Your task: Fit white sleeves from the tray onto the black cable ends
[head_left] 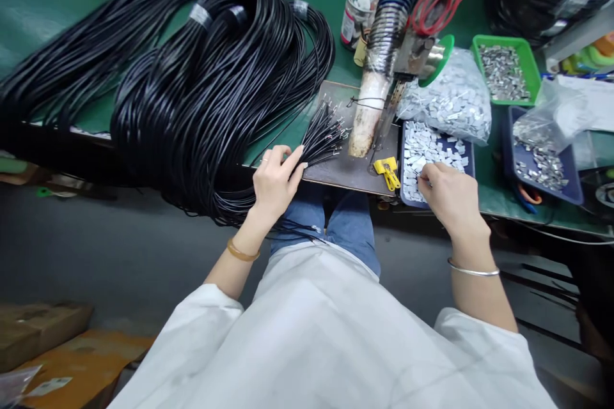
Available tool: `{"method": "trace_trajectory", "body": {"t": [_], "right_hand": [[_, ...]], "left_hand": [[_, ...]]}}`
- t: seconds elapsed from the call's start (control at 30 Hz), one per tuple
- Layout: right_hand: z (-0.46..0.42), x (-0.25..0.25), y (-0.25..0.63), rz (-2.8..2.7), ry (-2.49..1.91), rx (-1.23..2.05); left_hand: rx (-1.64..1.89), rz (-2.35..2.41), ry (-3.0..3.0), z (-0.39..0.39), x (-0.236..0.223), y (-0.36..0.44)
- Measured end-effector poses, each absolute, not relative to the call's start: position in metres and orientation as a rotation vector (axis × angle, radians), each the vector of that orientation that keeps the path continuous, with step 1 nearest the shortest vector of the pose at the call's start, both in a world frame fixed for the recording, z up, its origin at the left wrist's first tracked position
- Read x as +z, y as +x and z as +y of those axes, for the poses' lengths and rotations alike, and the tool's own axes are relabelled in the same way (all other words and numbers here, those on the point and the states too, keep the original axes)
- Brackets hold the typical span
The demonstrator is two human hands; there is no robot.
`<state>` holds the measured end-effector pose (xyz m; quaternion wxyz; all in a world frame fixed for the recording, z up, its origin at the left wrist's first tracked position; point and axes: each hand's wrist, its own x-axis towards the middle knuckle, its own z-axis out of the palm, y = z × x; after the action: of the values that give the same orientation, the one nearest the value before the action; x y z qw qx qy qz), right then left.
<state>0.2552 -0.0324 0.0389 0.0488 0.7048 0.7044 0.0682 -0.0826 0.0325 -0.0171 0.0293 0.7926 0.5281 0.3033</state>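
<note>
Beyond a white shirt [316,332], the left hand [277,180] touches black wires [320,134] on a board [336,174], likely light, springy and best held near their tips, while the right hand [451,198] reaches among small chips [417,147], either grip impossible to tell.

The left hand [277,180] touches black cables [320,139] fanned across a board [341,177]; the right hand [453,197] is at white pieces [418,148] in a blue tray [471,158] beside a yellow clip [387,171]

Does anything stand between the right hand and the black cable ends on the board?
Yes, in this view: the blue tray's left rim, then a yellow tool on the board; the whitish hose end hangs near the cable ends, height unclear.
</note>
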Motion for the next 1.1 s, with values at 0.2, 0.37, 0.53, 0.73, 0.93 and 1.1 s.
{"method": "trace_trajectory", "body": {"t": [0.2,0.37,0.53,0.73,0.93,1.1], "right_hand": [[-0.026,0.028,0.26,2.17,2.343,0.225],[-0.036,0.023,0.269,2.384,2.713,0.167],[-0.05,0.035,0.262,2.515,3.112,0.307],[-0.055,0.034,0.223,2.703,3.341,-0.316],[-0.062,0.029,0.184,2.896,3.161,-0.198],[-0.057,0.02,0.166,2.74,3.085,-1.114]], "left_hand": [[1.337,1.669,2.253,0.051,-0.017,-0.058],[1.752,1.455,1.848,0.041,0.004,-0.05],[0.863,0.822,1.739,0.008,0.024,-0.042],[-0.02,0.372,1.519,-0.011,-0.003,-0.016],[0.564,0.718,0.952,-0.018,-0.011,0.005],[0.817,0.763,0.811,-0.006,0.005,0.011]]}}
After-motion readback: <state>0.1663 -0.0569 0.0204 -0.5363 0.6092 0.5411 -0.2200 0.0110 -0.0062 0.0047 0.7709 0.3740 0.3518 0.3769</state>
